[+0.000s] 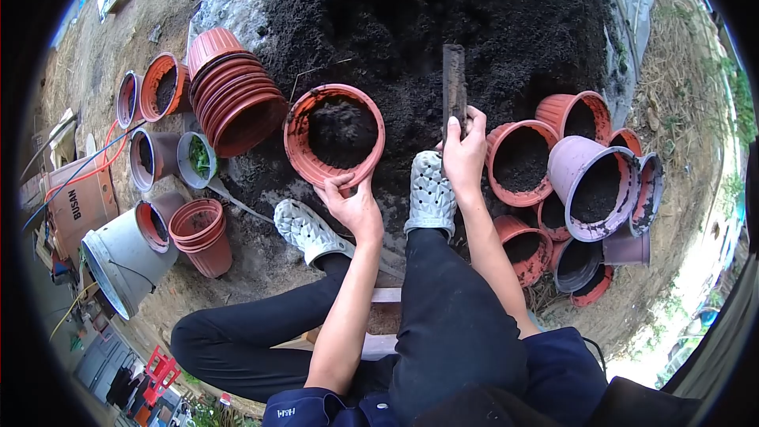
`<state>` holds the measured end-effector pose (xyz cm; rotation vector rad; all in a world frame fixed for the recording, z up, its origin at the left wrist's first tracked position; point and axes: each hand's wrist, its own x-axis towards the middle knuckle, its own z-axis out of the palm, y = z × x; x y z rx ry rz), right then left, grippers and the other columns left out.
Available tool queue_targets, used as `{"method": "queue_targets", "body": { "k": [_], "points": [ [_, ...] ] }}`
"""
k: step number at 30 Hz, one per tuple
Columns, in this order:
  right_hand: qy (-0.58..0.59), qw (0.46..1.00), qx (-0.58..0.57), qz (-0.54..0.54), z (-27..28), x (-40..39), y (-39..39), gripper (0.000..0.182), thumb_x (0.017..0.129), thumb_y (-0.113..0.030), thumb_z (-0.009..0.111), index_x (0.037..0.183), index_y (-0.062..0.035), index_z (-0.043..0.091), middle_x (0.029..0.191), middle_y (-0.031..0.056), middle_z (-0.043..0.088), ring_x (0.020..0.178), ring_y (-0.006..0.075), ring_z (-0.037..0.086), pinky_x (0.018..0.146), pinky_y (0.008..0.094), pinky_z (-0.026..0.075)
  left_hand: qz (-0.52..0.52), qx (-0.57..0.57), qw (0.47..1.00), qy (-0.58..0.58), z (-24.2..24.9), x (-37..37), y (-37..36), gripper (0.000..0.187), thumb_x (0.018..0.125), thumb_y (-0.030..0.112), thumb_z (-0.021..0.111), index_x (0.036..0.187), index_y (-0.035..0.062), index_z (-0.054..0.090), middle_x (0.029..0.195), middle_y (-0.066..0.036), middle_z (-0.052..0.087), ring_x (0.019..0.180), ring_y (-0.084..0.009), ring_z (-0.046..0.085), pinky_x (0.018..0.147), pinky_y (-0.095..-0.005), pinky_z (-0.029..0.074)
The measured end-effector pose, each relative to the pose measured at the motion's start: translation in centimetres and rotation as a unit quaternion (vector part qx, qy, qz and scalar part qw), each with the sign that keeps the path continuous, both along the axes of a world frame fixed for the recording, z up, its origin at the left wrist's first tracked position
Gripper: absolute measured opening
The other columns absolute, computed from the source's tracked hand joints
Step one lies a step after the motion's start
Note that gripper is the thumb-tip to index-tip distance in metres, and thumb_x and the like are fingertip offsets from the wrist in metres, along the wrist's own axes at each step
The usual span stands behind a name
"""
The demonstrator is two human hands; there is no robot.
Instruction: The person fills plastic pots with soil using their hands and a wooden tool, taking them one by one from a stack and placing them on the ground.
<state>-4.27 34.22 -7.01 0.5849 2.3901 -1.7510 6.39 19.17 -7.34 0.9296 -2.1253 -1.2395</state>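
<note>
An orange-red pot [373, 104] with soil clinging to its inner wall stands between my feet and the dark soil heap [379, 0]. My left hand [353, 207] grips the pot's near rim, with the fingers at its lower edge. To the right, my right hand [465, 147] is closed round the lower end of a flat, dirt-covered strip [454, 83], which points away from me over the soil. The strip and the pot are apart.
A tilted stack of brown-red pots [237, 103] lies left of the pot. Several soil-stained pots, one of them light purple [571, 178], crowd the right side. A grey bucket [130, 257] and nested pots [202, 237] are at lower left. My light clogs [432, 190] rest on the ground.
</note>
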Motion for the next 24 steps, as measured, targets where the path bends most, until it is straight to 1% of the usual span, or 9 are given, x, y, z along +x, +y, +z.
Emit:
{"method": "queue_targets", "body": {
  "k": [1,3,5,9,11,14,19,20,24],
  "points": [
    [-0.007,1.000,-0.013,0.001,-0.4,0.1,0.3,0.033,0.106,-0.010,0.052,0.136,0.0016,0.045,0.090,0.0121,0.067,0.061,0.0175,0.069,0.057,0.0324,0.057,0.046,0.039,0.998,0.005,-0.3,-0.3,-0.3,0.032,0.091,0.011,0.084,0.093,0.0030,0.053,0.099,-0.004,0.054,0.094,-0.0131,0.053,0.086,-0.0266,0.045],
    [-0.019,0.996,-0.075,-0.035,-1.1,0.2,0.4,0.034,0.107,-0.010,0.051,0.137,0.0013,0.042,0.092,0.0131,0.066,0.061,0.0179,0.068,0.056,0.0319,0.058,0.119,0.113,0.985,0.056,0.4,-1.9,0.1,0.031,0.092,0.013,0.083,0.094,0.0036,0.053,0.090,-0.002,0.056,0.085,-0.0107,0.053,0.084,-0.0267,0.046],
    [-0.042,0.982,-0.165,-0.082,-1.5,0.6,0.7,0.036,0.109,-0.009,0.047,0.141,0.0003,0.036,0.101,0.0158,0.062,0.059,0.0185,0.068,0.052,0.0307,0.060,0.117,0.128,0.984,0.024,1.4,-2.4,1.2,0.031,0.093,0.013,0.083,0.094,0.0033,0.053,0.092,-0.002,0.056,0.085,-0.0108,0.053,0.084,-0.0267,0.046],
    [-0.060,0.980,-0.133,-0.135,-2.8,1.3,0.1,0.034,0.109,-0.009,0.045,0.141,-0.0009,0.036,0.105,0.0182,0.061,0.058,0.0191,0.067,0.049,0.0313,0.058,0.054,0.087,0.995,-0.015,-0.5,-0.9,1.4,0.032,0.092,0.012,0.083,0.094,0.0024,0.053,0.098,-0.004,0.057,0.092,-0.0120,0.058,0.088,-0.0268,0.048],
    [-0.075,0.983,-0.074,-0.153,-3.9,0.7,-0.2,0.033,0.109,-0.008,0.045,0.140,-0.0013,0.036,0.097,0.0168,0.062,0.056,0.0189,0.067,0.047,0.0317,0.056,0.019,0.044,0.997,-0.056,-1.0,-0.1,1.1,0.032,0.091,0.010,0.084,0.095,0.0010,0.053,0.106,-0.007,0.054,0.101,-0.0132,0.062,0.090,-0.0278,0.050],
    [-0.058,0.988,-0.073,-0.126,-4.5,-2.3,-1.8,0.026,0.108,-0.009,0.045,0.134,-0.0028,0.041,0.075,0.0129,0.063,0.051,0.0191,0.065,0.044,0.0330,0.053,0.016,0.027,0.998,-0.046,-0.5,-0.4,1.4,0.033,0.090,0.009,0.084,0.095,0.0001,0.053,0.114,-0.008,0.051,0.100,-0.0140,0.062,0.091,-0.0286,0.050],
    [-0.048,0.985,-0.123,-0.110,-4.3,-10.7,-4.9,0.019,0.106,-0.002,0.043,0.124,0.0031,0.040,0.076,0.0163,0.064,0.051,0.0210,0.065,0.044,0.0341,0.054,0.018,0.033,0.998,-0.041,-0.6,-0.5,1.4,0.033,0.090,0.009,0.085,0.095,-0.0002,0.054,0.116,-0.008,0.049,0.100,-0.0151,0.062,0.092,-0.0288,0.049],
    [-0.067,0.981,-0.138,-0.119,-3.8,-11.4,-5.6,0.024,0.106,-0.004,0.045,0.129,0.0021,0.039,0.084,0.0174,0.064,0.055,0.0206,0.066,0.046,0.0344,0.055,0.015,0.028,0.998,-0.057,-0.4,-0.5,1.5,0.033,0.089,0.009,0.085,0.095,-0.0002,0.054,0.116,-0.008,0.049,0.099,-0.0153,0.061,0.093,-0.0287,0.049],
    [-0.068,0.983,-0.139,-0.095,-4.4,-10.5,-5.2,0.026,0.105,-0.005,0.047,0.129,0.0012,0.040,0.084,0.0165,0.064,0.053,0.0197,0.065,0.045,0.0336,0.054,0.022,0.024,0.998,-0.058,0.6,-1.1,1.5,0.032,0.088,0.008,0.085,0.093,-0.0002,0.054,0.114,-0.009,0.049,0.099,-0.0151,0.060,0.092,-0.0285,0.048]
  ]
}}
